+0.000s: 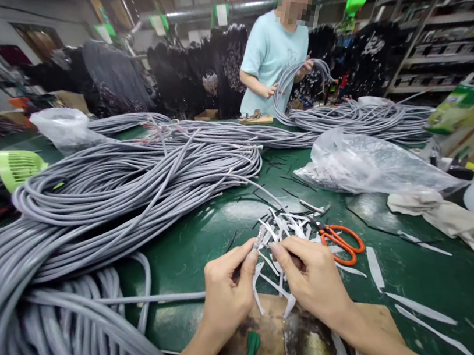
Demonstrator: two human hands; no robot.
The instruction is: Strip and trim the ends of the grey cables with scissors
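Between thumb and forefinger, my left hand (230,285) pinches the end of a grey cable (178,297) that runs in from the left. Its stripped, silvery-white tip (260,236) sticks up past the fingertips. My right hand (316,274) is closed in a pinch just right of that tip; what its fingers grip is too small to make out. White strips (287,226) lie scattered behind and under both hands. Orange-handled scissors (348,246) rest just beyond my right hand, blades partly among the strips.
Large coils of grey cable (138,187) fill the left side. A wooden board (261,316) with a green handle (252,347) sits at the near edge. Behind are a clear plastic bag (367,160), a cloth (443,218) and a co-worker (267,52) holding a cable loop.
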